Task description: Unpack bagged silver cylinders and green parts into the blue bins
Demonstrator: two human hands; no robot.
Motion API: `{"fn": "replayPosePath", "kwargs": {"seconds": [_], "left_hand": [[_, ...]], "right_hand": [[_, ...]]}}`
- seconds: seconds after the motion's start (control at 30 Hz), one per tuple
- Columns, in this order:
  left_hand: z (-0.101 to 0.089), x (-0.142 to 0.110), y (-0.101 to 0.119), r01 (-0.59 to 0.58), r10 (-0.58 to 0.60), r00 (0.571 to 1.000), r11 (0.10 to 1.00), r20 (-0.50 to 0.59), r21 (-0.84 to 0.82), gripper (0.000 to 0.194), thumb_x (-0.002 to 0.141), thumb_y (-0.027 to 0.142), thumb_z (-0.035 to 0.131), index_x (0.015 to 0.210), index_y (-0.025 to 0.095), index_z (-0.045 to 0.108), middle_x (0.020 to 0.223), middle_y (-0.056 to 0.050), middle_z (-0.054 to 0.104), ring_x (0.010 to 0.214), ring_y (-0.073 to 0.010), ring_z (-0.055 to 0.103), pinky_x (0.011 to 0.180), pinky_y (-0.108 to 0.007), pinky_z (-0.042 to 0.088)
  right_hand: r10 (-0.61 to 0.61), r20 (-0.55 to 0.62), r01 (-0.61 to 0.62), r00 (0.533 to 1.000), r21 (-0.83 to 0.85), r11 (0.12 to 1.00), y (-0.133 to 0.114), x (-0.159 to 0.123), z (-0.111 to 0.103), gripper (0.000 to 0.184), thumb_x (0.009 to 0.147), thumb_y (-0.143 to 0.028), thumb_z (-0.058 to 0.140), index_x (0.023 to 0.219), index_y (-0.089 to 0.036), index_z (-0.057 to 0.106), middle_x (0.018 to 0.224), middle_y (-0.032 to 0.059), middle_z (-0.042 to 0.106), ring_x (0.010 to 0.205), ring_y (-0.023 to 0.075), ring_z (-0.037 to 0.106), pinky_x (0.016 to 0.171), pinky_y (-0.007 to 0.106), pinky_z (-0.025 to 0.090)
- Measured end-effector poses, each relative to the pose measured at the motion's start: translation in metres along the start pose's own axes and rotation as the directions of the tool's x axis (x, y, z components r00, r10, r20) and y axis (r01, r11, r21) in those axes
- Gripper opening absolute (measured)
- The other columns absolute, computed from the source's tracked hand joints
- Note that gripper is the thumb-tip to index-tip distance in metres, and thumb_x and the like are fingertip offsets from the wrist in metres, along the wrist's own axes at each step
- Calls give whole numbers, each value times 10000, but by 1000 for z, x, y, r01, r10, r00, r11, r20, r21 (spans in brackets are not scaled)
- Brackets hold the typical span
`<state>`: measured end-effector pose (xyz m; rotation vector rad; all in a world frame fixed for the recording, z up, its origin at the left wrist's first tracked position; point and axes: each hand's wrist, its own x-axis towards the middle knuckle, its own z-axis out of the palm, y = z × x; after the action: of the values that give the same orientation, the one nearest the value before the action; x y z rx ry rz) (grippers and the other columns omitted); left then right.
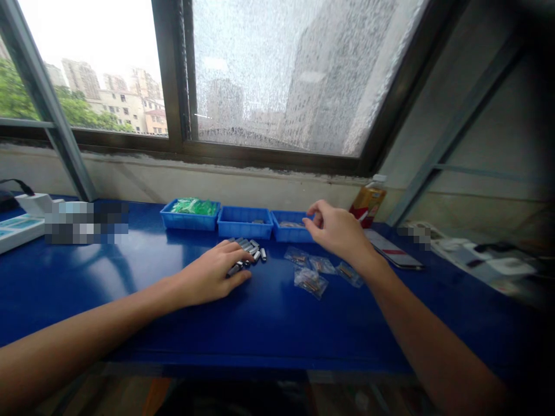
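The left hand point(221, 268), fingers loosely spread, rests over the small metal pieces point(251, 247) on the blue tabletop point(255, 323). The right hand point(336, 228) is at the right-hand blue bin point(292, 234), fingers curled — whether they grip anything, I cannot tell. Clear plastic packets point(311, 281) lie on the tabletop nearer the person.

Looks like a small workshop bench here, a spot for sorting or packing parts: a blue tabletop point(173, 329) right under the window point(281, 75), three blue plastic bins point(245, 230) lined up along the back, little metal pieces point(255, 248) in a loose pile, and small clear bags point(310, 281) with parts inside. Metal struts point(65, 133) rise at either side, and there are tall buildings point(81, 78) outside, beyond the glass.
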<state>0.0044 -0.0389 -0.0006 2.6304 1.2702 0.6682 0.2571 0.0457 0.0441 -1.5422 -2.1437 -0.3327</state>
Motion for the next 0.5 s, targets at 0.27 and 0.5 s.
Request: {"fn": "replayPosePath", "kwargs": {"seconds": [0.27,0.5], "left_hand": [[-1,-1,1,-62,61,997,998,40,9,245,862,284,467,1061,183,566,1012,-72,578,972,-200,507,903,-357,385],[-4,1,5,-39,40,999,992,1,-122,254,868,319,445,1012,175,597,990,-69,600,958,-204,510,877,-343,376]], "right_hand": [[-141,575,141,806,44,989,8,-1,28,334,722,-269,592,1045,-200,540,929,75,627,822,207,586,646,257,389],[-330,303,180,894,433,883,-24,-9,36,126,733,-170,560,843,-166,497,661,-9,531,606,128,501,572,231,372]]}}
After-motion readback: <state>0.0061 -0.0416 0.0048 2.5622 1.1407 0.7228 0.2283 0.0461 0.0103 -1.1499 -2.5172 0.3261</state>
